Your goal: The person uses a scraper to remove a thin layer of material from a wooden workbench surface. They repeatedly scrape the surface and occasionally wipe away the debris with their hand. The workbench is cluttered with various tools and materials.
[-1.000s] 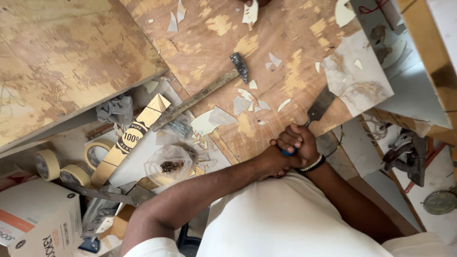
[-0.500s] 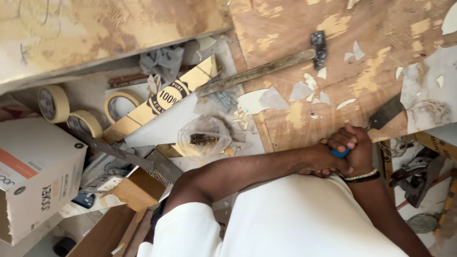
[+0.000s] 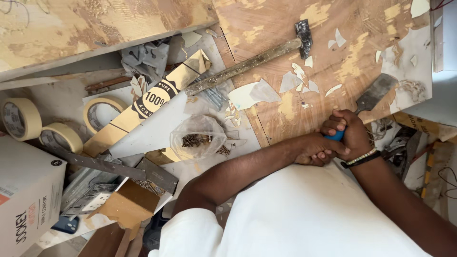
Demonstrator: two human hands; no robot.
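Here the fingers of the right hand (image 3: 353,135) curl tight around the blue handle of a scraper (image 3: 369,104), and the left hand (image 3: 316,150) wraps over it from the side, so both hands clamp the same grip, touching each other. A beaded band sits on the right wrist. The scraper's dark flat blade points up and away from the knuckles, lying against the wooden board (image 3: 295,28) at the edge of a white laminate patch (image 3: 409,66). Pale laminate chips (image 3: 297,81) are scattered over the bare wood near the blade. A hammer (image 3: 250,62) with a speckled handle lies aslant across the board's left edge, well apart from the hands. Lower left, a clear bag of small nails (image 3: 197,138) rests beside a gold strip (image 3: 143,107), and three rolls of masking tape (image 3: 21,119) lie near a cardboard box (image 3: 28,200)
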